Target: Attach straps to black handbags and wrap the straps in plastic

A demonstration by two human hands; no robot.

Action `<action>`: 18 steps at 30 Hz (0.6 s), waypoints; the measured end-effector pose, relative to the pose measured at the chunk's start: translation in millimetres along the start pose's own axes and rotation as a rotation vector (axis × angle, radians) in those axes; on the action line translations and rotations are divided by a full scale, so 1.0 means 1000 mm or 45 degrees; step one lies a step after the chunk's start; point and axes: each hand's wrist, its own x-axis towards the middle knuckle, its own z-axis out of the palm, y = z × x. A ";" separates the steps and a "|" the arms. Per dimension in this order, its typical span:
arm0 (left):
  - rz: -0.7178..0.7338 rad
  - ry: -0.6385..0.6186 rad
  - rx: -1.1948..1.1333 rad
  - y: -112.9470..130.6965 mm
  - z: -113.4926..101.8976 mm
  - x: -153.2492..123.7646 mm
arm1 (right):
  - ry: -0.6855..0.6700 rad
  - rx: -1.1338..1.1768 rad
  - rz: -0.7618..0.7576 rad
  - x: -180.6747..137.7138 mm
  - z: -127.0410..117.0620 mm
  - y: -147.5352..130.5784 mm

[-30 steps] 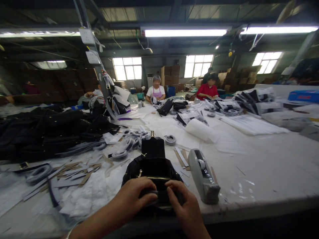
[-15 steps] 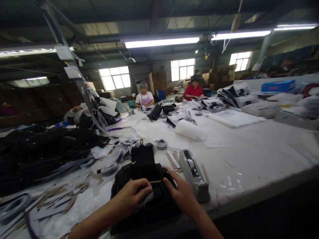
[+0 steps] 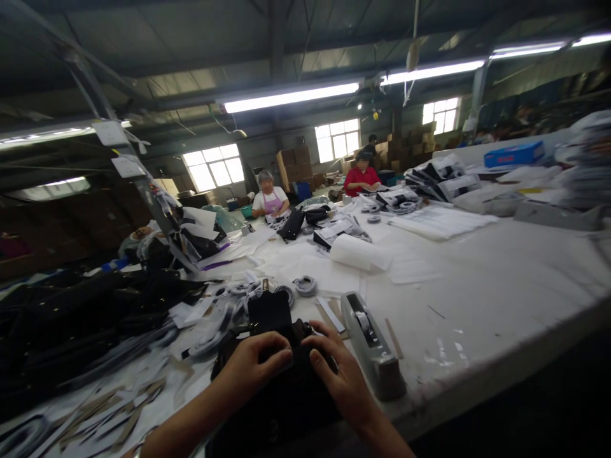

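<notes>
A black bag lies at the table's near edge in front of me, its flap standing up at the back with a gold-coloured clasp on it. My left hand is over the bag's left side, thumb and index finger pinched together; what they hold is too small and dark to make out. My right hand grips the bag's right upper edge, fingers curled over the far side and thumb on the near side. Just right of that hand stands a grey tape dispenser.
Black bags are heaped at the left, near coiled straps and card strips. White sheets lie mid-table. A blue box stands at the back right. Two people sit across the table.
My view has shifted slightly, so the room sits a little further left. Both hands stay at the bag; its opening, visible before, is now mostly hidden and its upper edge has moved.
</notes>
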 end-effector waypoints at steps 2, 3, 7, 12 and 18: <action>0.027 -0.013 0.010 0.002 0.001 0.005 | 0.025 0.081 0.069 0.002 0.004 -0.001; 0.034 -0.022 0.008 0.002 0.001 0.006 | 0.039 0.129 0.113 0.003 0.005 0.000; -0.017 -0.140 -0.045 -0.001 -0.002 0.008 | 0.056 0.304 0.225 0.004 0.008 0.008; -0.276 -0.324 -0.241 -0.009 -0.001 0.001 | 0.089 0.434 0.305 -0.010 0.006 0.020; -0.356 -0.421 -0.567 -0.017 0.018 -0.010 | 0.172 0.406 0.325 -0.022 0.000 0.019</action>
